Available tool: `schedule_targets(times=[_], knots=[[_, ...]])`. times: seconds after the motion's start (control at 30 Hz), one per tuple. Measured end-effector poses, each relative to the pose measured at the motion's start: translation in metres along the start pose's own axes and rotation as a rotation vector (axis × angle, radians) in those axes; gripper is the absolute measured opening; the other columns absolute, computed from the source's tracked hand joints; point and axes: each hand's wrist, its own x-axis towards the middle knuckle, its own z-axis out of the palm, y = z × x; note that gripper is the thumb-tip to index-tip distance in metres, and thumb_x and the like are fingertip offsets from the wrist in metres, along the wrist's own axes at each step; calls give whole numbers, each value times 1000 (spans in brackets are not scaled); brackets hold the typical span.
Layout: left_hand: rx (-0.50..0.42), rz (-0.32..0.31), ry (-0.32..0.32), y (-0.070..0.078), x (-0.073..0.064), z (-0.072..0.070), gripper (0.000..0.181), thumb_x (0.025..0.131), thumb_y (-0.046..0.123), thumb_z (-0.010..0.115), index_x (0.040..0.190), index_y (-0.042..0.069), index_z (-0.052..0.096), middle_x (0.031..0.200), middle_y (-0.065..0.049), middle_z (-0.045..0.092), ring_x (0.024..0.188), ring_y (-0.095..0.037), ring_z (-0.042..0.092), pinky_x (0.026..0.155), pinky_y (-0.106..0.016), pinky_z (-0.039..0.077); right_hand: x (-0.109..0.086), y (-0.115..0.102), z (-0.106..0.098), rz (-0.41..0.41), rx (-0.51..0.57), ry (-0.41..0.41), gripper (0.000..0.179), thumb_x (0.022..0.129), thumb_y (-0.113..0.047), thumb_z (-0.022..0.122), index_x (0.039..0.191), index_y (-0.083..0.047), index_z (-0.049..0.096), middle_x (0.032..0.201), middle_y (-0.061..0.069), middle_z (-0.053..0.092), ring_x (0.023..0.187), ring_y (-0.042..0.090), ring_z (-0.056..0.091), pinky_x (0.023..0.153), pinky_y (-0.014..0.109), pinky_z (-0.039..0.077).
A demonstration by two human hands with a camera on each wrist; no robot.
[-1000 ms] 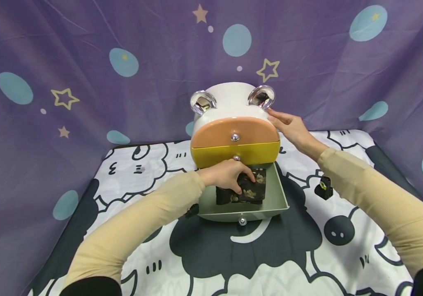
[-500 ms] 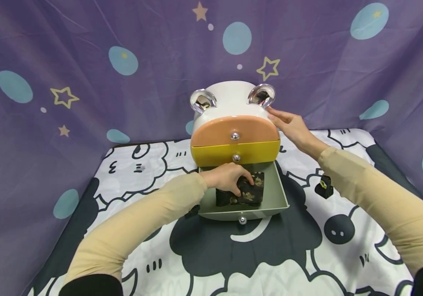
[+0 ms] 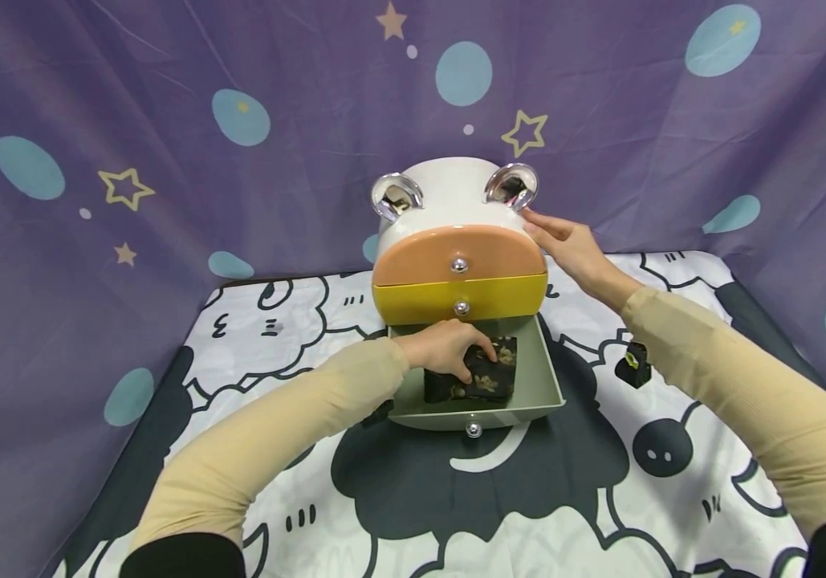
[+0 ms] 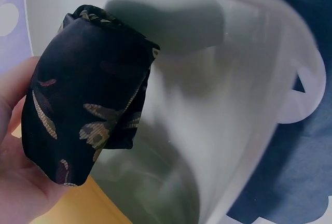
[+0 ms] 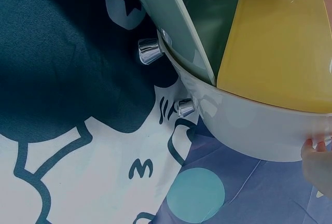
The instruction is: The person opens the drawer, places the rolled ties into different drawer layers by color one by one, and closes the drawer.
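Note:
A small white cabinet [image 3: 449,189] with a frog-like head stands at the back of the table, its pale green bottom drawer [image 3: 434,422] pulled out. My left hand [image 3: 440,350] holds a folded black cloth [image 3: 494,382] with a gold floral pattern, down inside that drawer. In the left wrist view, thumb and fingers grip the folded cloth [image 4: 78,94] along one edge; part of the hand is hidden behind it. My right hand [image 3: 573,250] rests its fingertips on the cabinet's upper right side, just below the chrome eye [image 3: 512,189].
Above the green drawer, the yellow drawer [image 3: 420,303] and the orange drawer [image 3: 413,261] are closed, each with a round chrome knob. A white cloth with black cartoon sheep [image 3: 528,554] covers the table. A purple curtain [image 3: 311,120] hangs close behind the cabinet.
My left hand and the folded cloth have sunk slightly lower in the green drawer, towards its front. My right hand has stayed on the cabinet's side.

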Motion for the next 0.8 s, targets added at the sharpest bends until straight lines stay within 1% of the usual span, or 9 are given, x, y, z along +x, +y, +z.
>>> schedule_targets(times=[0.17, 0.43, 0.67, 0.8], knots=[[2, -3, -12, 0, 0, 2, 41, 72, 11, 73, 111, 17, 62, 117, 0, 56, 93, -12, 54, 77, -22, 44, -1, 0, 0, -2, -2, 0, 62, 81, -47, 55, 132, -14, 42, 135, -2, 40, 129, 17, 28, 104, 37, 22], [5, -12, -24, -2, 2, 2, 42, 72, 10, 73, 111, 16, 62, 119, 0, 55, 100, -13, 53, 82, -24, 43, 0, 1, 0, 1, -2, -5, 63, 81, -48, 55, 133, -15, 41, 136, -3, 39, 129, 17, 27, 104, 38, 21], [8, -13, -31, -5, 4, 4, 42, 71, 9, 73, 111, 15, 62, 118, 0, 56, 103, -13, 52, 86, -24, 42, 1, 1, 2, -18, 22, -5, 59, 83, -42, 55, 132, -12, 42, 135, -2, 40, 129, 16, 28, 105, 36, 22], [-6, -19, -37, -7, 4, 4, 43, 71, 8, 73, 112, 16, 61, 119, 0, 55, 105, -13, 51, 86, -25, 42, 0, -1, 1, -14, 16, -5, 58, 84, -42, 55, 132, -13, 42, 135, -2, 40, 129, 16, 27, 105, 36, 21]])
